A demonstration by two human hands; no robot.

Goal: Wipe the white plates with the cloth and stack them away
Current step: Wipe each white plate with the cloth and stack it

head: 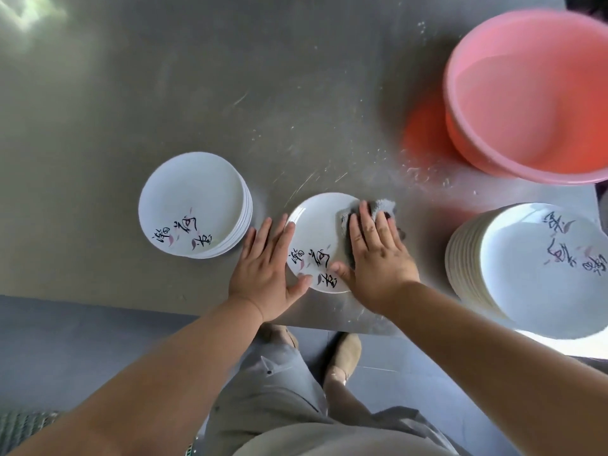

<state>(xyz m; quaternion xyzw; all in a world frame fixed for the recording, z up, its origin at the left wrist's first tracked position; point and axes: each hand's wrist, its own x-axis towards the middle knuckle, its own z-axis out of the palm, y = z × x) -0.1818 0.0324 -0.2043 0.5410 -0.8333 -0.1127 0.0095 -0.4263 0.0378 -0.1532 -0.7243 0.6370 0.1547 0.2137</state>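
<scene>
- A single white plate (317,232) with black brush lettering lies flat on the grey metal tabletop (230,93), close to its near edge; we place everything else from this plate.
- Our left hand (266,274) lies flat against the plate's left rim. Its fingers are straight and slightly apart, and the thumb tip rests on the near rim.
- Our right hand (378,258) presses a grey cloth (383,207) onto the right side of the plate. The fingers are straight and lightly spread on top of the cloth rather than curled round it, and the thumb touches the plate's face.
- The cloth pokes out past the fingertips and over the plate's far right rim.
- A short stack of white plates (190,199) stands just left of the plate, apart from it.
- A taller stack of white plates (526,274) stands to its right, at the table's near edge.
- A pink plastic basin (533,93) sits beyond the plate, to the far right.
- Below the plate, past the table edge, we see two shoes (342,357) on a dark floor.
</scene>
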